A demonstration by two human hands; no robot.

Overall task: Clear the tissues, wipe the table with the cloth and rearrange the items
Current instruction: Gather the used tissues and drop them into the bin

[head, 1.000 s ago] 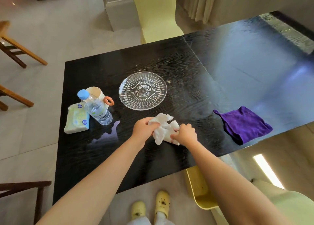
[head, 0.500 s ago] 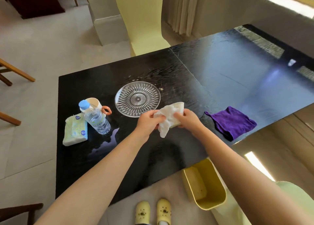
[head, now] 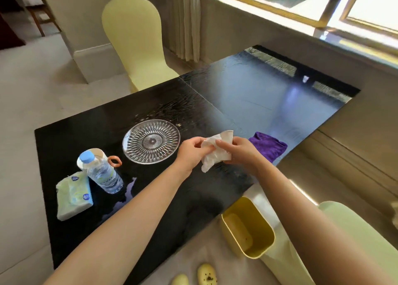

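Tissues (head: 212, 159) now lifted off surface (head: 86, 133), frame centre; second ago still lying on it. I note left hand (head: 189, 153) and right hand (head: 241, 153) both pinching wad, fingers curled. Gathering done, I judge; drop into yellow bin (head: 243, 226), lower right, next. Purple cloth (head: 269, 146) untouched.

The bottle (head: 103, 172) hides most of the mug (head: 103, 153); the right hand (head: 241, 153) covers part of the purple cloth (head: 269, 148); both shoes (head: 206, 274) are cropped
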